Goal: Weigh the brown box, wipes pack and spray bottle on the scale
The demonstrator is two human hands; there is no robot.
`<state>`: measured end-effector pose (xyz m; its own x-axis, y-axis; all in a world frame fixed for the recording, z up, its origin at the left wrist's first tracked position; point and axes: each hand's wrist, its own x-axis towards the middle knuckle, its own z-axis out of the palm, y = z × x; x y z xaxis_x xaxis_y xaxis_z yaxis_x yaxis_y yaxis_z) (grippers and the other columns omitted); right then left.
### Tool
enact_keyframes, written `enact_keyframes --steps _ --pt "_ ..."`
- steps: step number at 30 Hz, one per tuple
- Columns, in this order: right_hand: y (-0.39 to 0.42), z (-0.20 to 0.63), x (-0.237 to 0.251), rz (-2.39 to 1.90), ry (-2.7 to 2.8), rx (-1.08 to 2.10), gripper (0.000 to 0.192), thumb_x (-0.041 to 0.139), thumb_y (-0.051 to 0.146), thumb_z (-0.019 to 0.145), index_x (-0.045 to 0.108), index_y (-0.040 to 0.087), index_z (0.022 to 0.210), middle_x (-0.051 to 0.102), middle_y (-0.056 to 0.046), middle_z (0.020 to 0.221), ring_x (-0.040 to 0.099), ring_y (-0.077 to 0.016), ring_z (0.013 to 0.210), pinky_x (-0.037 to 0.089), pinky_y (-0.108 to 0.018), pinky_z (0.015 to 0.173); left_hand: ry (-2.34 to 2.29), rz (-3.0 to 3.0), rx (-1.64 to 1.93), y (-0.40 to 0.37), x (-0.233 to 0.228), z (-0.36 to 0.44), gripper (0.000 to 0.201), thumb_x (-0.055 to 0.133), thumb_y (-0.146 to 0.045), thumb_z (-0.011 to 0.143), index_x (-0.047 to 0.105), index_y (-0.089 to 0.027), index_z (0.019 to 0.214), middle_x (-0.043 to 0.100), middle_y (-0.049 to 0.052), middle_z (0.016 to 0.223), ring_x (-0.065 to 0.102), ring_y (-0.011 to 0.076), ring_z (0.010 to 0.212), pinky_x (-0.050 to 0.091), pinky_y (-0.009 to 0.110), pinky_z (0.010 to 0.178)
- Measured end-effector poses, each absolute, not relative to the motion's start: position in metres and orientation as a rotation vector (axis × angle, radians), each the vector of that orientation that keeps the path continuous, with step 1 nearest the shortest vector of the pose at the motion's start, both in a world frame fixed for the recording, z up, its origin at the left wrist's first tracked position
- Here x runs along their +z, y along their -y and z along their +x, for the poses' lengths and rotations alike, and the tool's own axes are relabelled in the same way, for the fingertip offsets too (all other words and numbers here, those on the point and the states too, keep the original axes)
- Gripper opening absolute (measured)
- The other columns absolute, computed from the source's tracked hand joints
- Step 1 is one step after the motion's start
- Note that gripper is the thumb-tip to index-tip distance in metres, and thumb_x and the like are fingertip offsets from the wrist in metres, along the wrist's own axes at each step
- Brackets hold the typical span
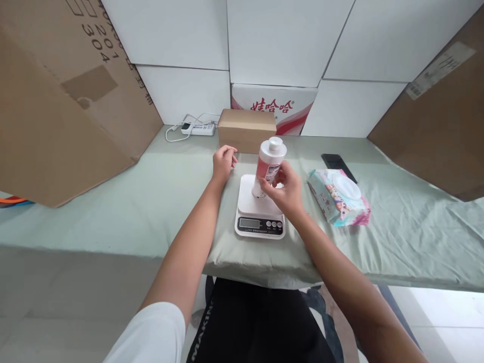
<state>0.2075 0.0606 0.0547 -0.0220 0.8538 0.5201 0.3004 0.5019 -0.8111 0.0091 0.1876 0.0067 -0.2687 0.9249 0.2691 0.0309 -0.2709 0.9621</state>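
My right hand (286,187) grips a pink and white bottle (269,160) with a white cap, held tilted, its base on or just over the platform of a white kitchen scale (249,201). The scale sits on the pale green cloth of the table (132,212), its display and buttons facing me. My left hand (224,162) rests on the cloth to the left of the scale, fingers loosely curled, holding nothing, just in front of a small brown cardboard box (246,129).
A pack of wet wipes (338,197) lies right of the scale, a black phone (338,164) behind it. A white power strip (197,128) with cable sits at the back left. Large cardboard boxes (56,101) lean in from both sides. A red and white carton (276,107) stands behind.
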Motion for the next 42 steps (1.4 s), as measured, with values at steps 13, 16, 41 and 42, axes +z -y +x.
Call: enact_keyframes --steps 13,16,41,42 --pt "-0.059 0.212 0.041 -0.962 1.615 0.639 0.042 0.072 0.053 0.087 0.061 0.027 0.119 0.063 -0.002 0.099 0.049 -0.0148 0.070 0.046 -0.033 0.071 -1.269 1.284 1.614 -0.187 0.006 0.009 0.016 0.056 -0.018 0.088 0.067 -0.021 0.077 0.059 -0.004 0.052 0.048 0.0092 0.041 0.038 0.023 0.045" --pt "-0.057 0.219 0.039 -0.971 1.533 0.605 0.045 0.061 0.058 0.093 0.060 0.029 0.128 0.065 -0.005 0.110 0.054 -0.0164 0.074 0.051 -0.036 0.076 -1.270 1.275 1.619 -0.187 0.005 0.009 0.015 0.056 -0.019 0.087 0.067 -0.021 0.077 0.059 -0.004 0.051 0.047 0.0089 0.040 0.037 0.022 0.044" --pt "-0.071 0.230 0.034 -1.008 1.032 0.771 0.039 0.057 0.057 0.095 0.041 0.027 0.076 0.022 0.008 0.061 0.018 -0.0113 0.050 0.021 -0.026 0.048 -1.248 1.271 1.644 -0.185 0.004 0.009 0.015 0.058 -0.022 0.088 0.066 -0.021 0.076 0.058 -0.004 0.051 0.048 0.0094 0.041 0.038 0.022 0.044" --pt "-0.070 0.230 0.034 -0.988 1.048 0.774 0.039 0.059 0.057 0.095 0.043 0.027 0.077 0.023 0.008 0.060 0.019 -0.0114 0.050 0.022 -0.026 0.049 -1.246 1.271 1.645 -0.185 0.004 0.009 0.015 0.058 -0.022 0.088 0.066 -0.021 0.076 0.058 -0.004 0.051 0.048 0.0093 0.041 0.038 0.022 0.044"
